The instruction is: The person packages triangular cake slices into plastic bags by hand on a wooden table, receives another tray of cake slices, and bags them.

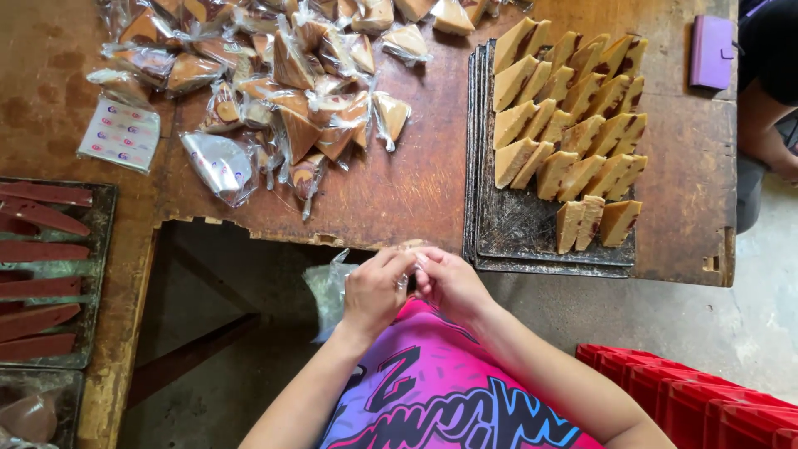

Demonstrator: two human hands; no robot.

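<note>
My left hand (376, 291) and right hand (449, 284) meet just below the near edge of the wooden tabletop (399, 179), fingertips touching one another; between them I pinch a thin clear plastic wrapper (413, 246), small and partly hidden by the fingers; the grip of each hand is narrow, closed on that wrapper; whether anything sits inside it I cannot tell. Just beside the left hand, toward the gap under the tabletop, hangs a crumpled clear plastic bag (327, 287); both forearms come up over a bright pink and purple printed shirt (432, 391).

On the tabletop ahead and to the right lies a dark metal tray (515, 229), stacked on others like it, bearing rows of tan and brown wedge-cut cake slices (569, 116) standing on edge; the near part of the tray is bare. Ahead and to the left a loose heap of wrapped wedges (291, 83) in clear plastic spreads over the wood; a flat pack of printed bags (120, 133) lies at its left. At the far left another tray (98, 249) holds dark red strips (41, 249). A purple pouch (711, 51) rests at the far right corner; red crates (698, 395) stand on the floor at lower right.
</note>
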